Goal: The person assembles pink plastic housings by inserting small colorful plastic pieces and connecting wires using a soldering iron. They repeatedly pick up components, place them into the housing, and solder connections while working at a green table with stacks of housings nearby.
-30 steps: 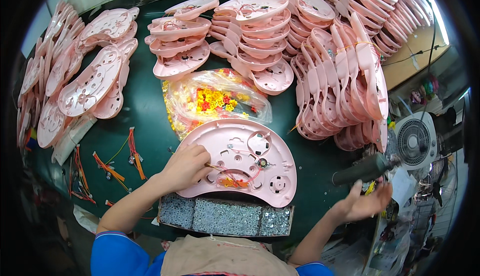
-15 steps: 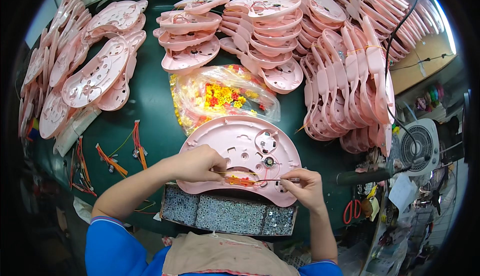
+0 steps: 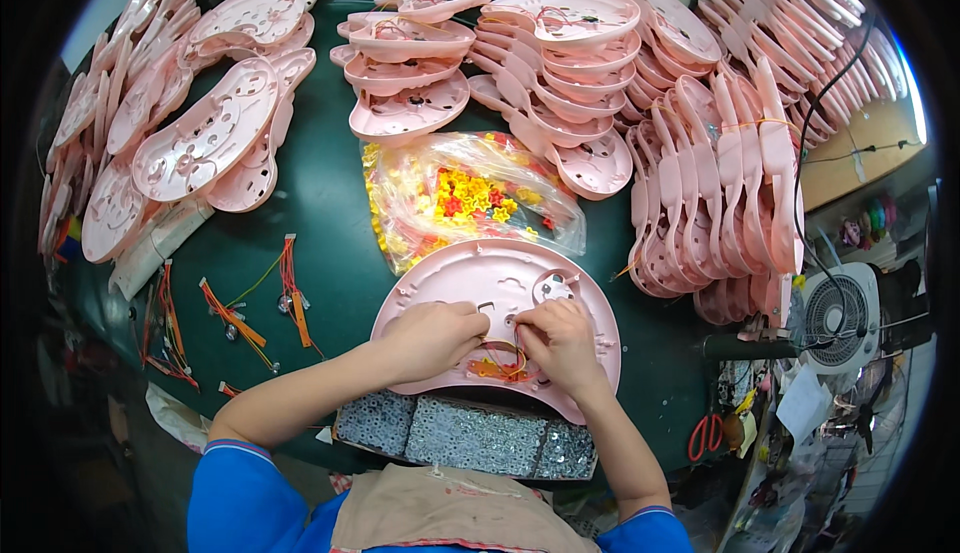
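A pink plastic shell [image 3: 430,283] lies with its hollow side up in front of me. An orange circuit strip [image 3: 497,371] with yellow and red pieces by it sits in its lower part, and thin wires [image 3: 521,355] loop up from there toward my fingers. My right hand [image 3: 562,345] pinches the wires over the middle of the shell. Close beside it on the left, my left hand [image 3: 445,338] is closed, fingertips together near the yellowish wire; what they grip is too small to make out. Both hands hide part of the shell.
A box of small metal parts [image 3: 460,435] sits at the near edge. Beyond the shell lies a clear bag of yellow and red star pieces [image 3: 465,198]. Stacked pink shells [image 3: 570,18] line the back. Wired strips [image 3: 298,313] lie left; red scissors [image 3: 706,435] and a fan [image 3: 838,315] right.
My right hand has moved left and away from me, from the shell's right edge to its middle. The wire stretched between my hands is now looped. The view has shifted slightly.
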Demonstrator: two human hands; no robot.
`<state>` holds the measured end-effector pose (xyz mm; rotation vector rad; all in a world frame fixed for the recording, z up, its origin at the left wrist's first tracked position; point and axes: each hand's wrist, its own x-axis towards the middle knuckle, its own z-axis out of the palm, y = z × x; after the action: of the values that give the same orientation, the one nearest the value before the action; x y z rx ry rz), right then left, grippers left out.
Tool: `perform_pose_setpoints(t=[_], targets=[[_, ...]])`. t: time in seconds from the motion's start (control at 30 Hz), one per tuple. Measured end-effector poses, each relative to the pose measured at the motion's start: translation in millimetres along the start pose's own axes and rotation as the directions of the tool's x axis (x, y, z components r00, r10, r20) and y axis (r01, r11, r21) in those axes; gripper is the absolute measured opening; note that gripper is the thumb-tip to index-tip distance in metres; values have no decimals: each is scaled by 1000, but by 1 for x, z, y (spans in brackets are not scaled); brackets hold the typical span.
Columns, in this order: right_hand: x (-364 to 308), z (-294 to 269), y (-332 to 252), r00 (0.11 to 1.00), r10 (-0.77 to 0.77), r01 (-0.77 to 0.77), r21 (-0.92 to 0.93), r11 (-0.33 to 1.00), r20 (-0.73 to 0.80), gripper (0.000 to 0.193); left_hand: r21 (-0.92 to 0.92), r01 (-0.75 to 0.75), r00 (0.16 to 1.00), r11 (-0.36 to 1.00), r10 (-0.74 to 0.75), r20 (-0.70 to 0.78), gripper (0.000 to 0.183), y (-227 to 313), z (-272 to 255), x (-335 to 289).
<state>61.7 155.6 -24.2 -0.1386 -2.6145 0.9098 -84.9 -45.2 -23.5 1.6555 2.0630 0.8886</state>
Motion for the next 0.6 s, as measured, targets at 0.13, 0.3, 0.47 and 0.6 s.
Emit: perform_pose_setpoints(t=[0.13,0.3,0.47,0.6], targets=[[0,1,2,999,24,-20,-95,995,33,10,130,-12,1000,991,14,-19,12,-6,9,9],[6,3,0,998,8,4,-158,987,70,9,112,-29,995,993,39,-91,12,-10,15,5],[24,2,-3,973,-5,60,-232,971,230,9,128,21,998,992,-13,-64,12,-14,18,7],[18,-9,-2,972,58,-41,-82,996,228,10,280,24,997,960,-42,59,13,-1,6,5]])
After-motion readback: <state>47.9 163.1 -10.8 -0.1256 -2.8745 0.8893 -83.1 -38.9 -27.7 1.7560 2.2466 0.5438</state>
